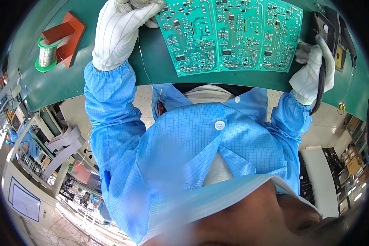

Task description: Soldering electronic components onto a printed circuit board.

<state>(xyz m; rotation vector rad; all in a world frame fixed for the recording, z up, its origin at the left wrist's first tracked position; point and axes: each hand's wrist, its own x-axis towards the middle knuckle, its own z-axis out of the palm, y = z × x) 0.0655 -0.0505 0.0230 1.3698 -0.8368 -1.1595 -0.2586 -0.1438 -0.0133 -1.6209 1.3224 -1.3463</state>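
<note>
A green circuit board panel (217, 41), joined from three similar sections and dotted with chips and small parts, lies between my hands near the table's front edge. White gloves cover both hands. My left hand (118, 35) is closed at the panel's upper left corner, its thumb along the edge; the other fingertips are partly hidden. A thin wire (142, 57) hangs from beside this hand toward my lap. My right hand (313, 71) closes at the panel's right edge, with darkened fingertips against it. A black cord (320, 86) crosses this hand and drops past the wrist.
On the left of the green table (76, 80), a solder wire spool (47, 54) sits on a reddish-brown holder (71, 39). A black tool stand (330, 28) is at the far right. Below it, a yellow-metal snap (341, 107) is at the table edge. Equipment and shelves stand beyond both sides.
</note>
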